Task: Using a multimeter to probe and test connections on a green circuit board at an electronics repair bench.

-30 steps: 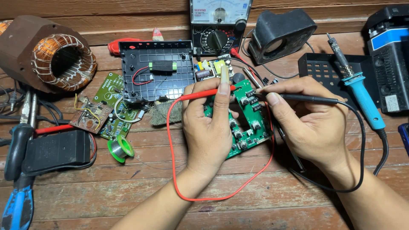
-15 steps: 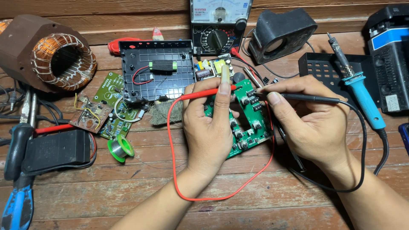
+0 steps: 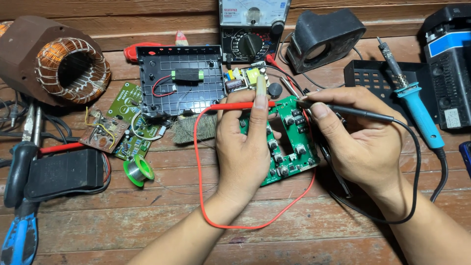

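Note:
A green circuit board [image 3: 294, 147] with several small black parts lies on the wooden table. My left hand [image 3: 245, 147] rests over its left half and pinches a red test probe [image 3: 240, 105], whose tip meets the board's upper edge. My right hand [image 3: 358, 137] holds a black test probe [image 3: 363, 113] like a pen, tip on the board's top right corner. Red lead wire [image 3: 201, 162] loops under my left wrist; black lead wire [image 3: 417, 167] curls around my right wrist. An analog multimeter [image 3: 252, 24] stands at the back.
A black plastic case [image 3: 179, 86] lies left of the board. A copper-wound coil [image 3: 71, 68] sits far left, with smaller green boards [image 3: 125, 105] and a solder spool [image 3: 138, 172]. A blue soldering iron [image 3: 414, 105], black stand [image 3: 324, 39], pliers [image 3: 19, 230] and a black box [image 3: 449, 64] crowd the edges.
Both hands and both probes stay on the green board almost unmoved; the black probe tip has shifted only slightly.

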